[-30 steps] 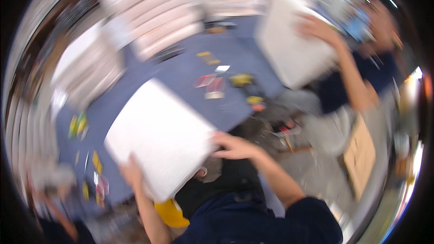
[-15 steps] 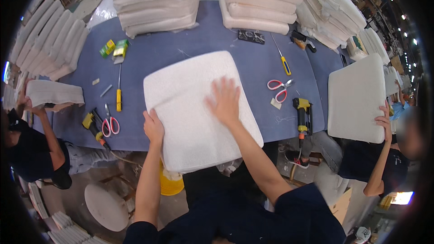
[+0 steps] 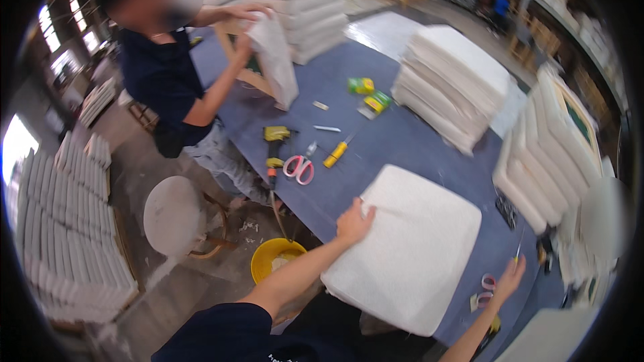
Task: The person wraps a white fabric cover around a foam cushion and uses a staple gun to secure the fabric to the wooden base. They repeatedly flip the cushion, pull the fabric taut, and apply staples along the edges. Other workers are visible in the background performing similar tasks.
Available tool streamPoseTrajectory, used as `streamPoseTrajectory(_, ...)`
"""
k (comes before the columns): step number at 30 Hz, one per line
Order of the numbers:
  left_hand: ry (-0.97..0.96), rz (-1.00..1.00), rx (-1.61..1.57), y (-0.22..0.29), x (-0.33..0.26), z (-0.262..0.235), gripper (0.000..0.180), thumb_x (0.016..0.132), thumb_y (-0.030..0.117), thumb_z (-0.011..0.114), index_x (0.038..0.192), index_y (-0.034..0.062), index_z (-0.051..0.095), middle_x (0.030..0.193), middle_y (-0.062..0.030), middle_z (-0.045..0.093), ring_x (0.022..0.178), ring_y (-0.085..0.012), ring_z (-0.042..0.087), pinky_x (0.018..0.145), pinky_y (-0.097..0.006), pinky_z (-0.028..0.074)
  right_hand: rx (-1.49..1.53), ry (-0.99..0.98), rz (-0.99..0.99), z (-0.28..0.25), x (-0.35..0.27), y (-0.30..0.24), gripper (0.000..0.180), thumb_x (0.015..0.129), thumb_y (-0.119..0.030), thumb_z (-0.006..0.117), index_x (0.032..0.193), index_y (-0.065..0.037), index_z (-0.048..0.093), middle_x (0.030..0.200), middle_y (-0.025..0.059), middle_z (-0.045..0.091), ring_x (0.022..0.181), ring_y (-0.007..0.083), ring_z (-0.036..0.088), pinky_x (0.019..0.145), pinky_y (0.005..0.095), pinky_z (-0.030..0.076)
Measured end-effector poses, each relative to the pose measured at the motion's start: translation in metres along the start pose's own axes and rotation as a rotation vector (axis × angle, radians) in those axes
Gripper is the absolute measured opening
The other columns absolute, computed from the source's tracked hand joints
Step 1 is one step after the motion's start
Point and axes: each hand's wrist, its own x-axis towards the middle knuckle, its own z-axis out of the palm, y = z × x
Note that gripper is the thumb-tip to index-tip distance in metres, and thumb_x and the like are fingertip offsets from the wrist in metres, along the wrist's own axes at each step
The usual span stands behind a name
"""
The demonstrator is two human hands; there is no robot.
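Observation:
A white padded seat cushion [image 3: 416, 241] lies on the blue-covered table [image 3: 315, 214] in front of me. My left hand [image 3: 355, 221] grips its left edge, fingers and thumb pinching the fabric, where small creases show. My right hand [image 3: 513, 276] is off the cushion at the far right, its fingers closed round the yellow handle of a thin-shafted screwdriver [image 3: 518, 255]; most of the handle is hidden by the hand. Red-handled scissors [image 3: 486, 289] lie just left of that hand. Partly behind my right forearm is a yellow and black staple gun [image 3: 495, 325].
Another staple gun [image 3: 274, 144], pink-handled scissors [image 3: 299, 168], a yellow screwdriver [image 3: 335, 154] and green-yellow boxes [image 3: 374, 103] lie on the table. Cushion stacks [image 3: 449, 87] line its far side. A co-worker [image 3: 161, 74] holds a cushion. A yellow bucket [image 3: 268, 258] and stool [image 3: 176, 216] stand below.
My view has swung left. My right hand has left the cushion's top, moved right and closed on the screwdriver. My left hand stays at the cushion's left edge.

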Motion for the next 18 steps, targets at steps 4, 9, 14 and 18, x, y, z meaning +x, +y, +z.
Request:
streamPoseTrajectory(4,0.001,-0.019,-0.013,0.004,-0.008,-0.013,0.062,0.104,0.057,0.057,0.137,0.0046,0.052,0.121,-0.0291,0.074,0.111,-0.0491,0.072,0.095,-0.058,0.055,-0.657,-0.069,-0.075,0.145,-0.063,-0.03,0.059,0.113,-0.039,0.049,0.161,-0.005,0.046,0.165,0.0201,0.043,0.151,0.0347,0.039,0.124,0.0513,0.032)
streamPoseTrajectory(9,-0.081,-0.083,0.015,0.013,0.005,-0.021,0.066,0.102,0.058,0.059,0.141,0.0055,0.052,0.127,-0.0286,0.072,0.116,-0.0472,0.071,0.097,-0.057,0.055,-0.512,-0.367,-0.617,0.223,-0.178,-0.101,0.066,0.108,-0.041,0.055,0.162,-0.004,0.047,0.174,0.0223,0.033,0.163,0.0456,0.023,0.129,0.07,0.016)
streamPoseTrajectory(14,-0.069,0.2,0.092,0.013,0.024,-0.025,0.075,0.101,0.054,0.064,0.162,0.0158,0.042,0.171,-0.0282,0.031,0.153,-0.0489,0.038,0.113,-0.065,0.042,-0.415,-0.561,-0.808,0.17,-0.282,-0.145,0.065,0.103,-0.041,0.06,0.16,-0.01,0.051,0.17,0.0223,0.04,0.16,0.0485,0.028,0.125,0.0749,0.018)
streamPoseTrajectory(18,-0.004,0.553,0.388,0.039,0.054,-0.013,0.079,0.102,0.054,0.061,0.17,0.0243,0.035,0.176,-0.0252,0.023,0.156,-0.0525,0.03,0.116,-0.074,0.033,-0.217,-0.865,-0.858,0.087,-0.338,-0.157,0.067,0.104,-0.045,0.063,0.161,-0.011,0.05,0.171,0.021,0.04,0.16,0.0434,0.031,0.127,0.0692,0.023)
